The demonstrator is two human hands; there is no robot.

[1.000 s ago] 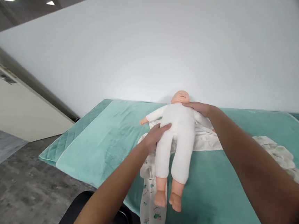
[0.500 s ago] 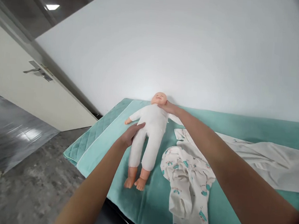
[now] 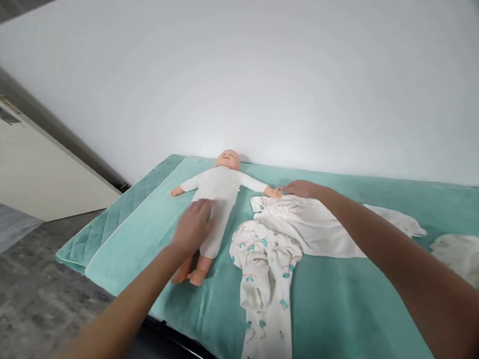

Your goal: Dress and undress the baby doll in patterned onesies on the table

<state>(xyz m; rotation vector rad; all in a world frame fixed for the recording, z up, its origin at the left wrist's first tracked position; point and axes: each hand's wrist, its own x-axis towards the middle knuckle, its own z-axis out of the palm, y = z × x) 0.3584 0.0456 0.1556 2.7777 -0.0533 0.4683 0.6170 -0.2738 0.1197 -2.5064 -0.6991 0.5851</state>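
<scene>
A baby doll (image 3: 217, 191) in a white suit lies on its back at the left end of a teal mat (image 3: 338, 300), head toward the wall. My left hand (image 3: 191, 228) hovers over the doll's hip and thigh, fingers loosely curled and holding nothing. My right hand (image 3: 301, 188) lies flat on the mat by the doll's outstretched hand, at the edge of a white garment (image 3: 315, 225). A printed white baby romper (image 3: 266, 282) lies beside the doll, its legs hanging over the near edge.
A second pale printed cloth (image 3: 467, 258) lies at the right end of the mat. A white wall (image 3: 273, 82) stands right behind the mat. Grey floor (image 3: 24, 289) and a pale door (image 3: 22, 171) are to the left.
Both hands have come off the doll. The left one lifted from its side and the right slid from its neck to the mat by its hand. The doll now lies flat.
</scene>
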